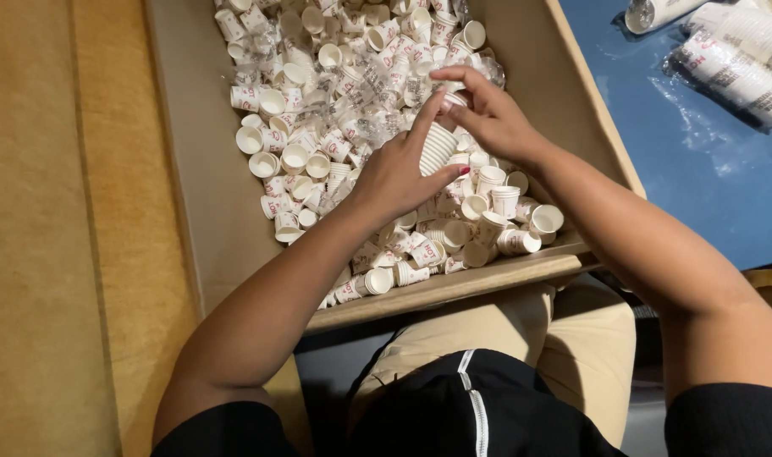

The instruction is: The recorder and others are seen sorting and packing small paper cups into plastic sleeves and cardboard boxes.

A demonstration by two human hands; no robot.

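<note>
A large cardboard box holds several loose small white paper cups with red print. My left hand grips a short nested stack of cups above the pile in the box. My right hand is over the top of that stack, fingertips pinching its upper cup. Both forearms reach in over the box's near wall.
A blue table surface lies to the right with plastic-wrapped sleeves of stacked cups on it. Tan carpet covers the left. My knees in beige trousers sit under the box's near edge.
</note>
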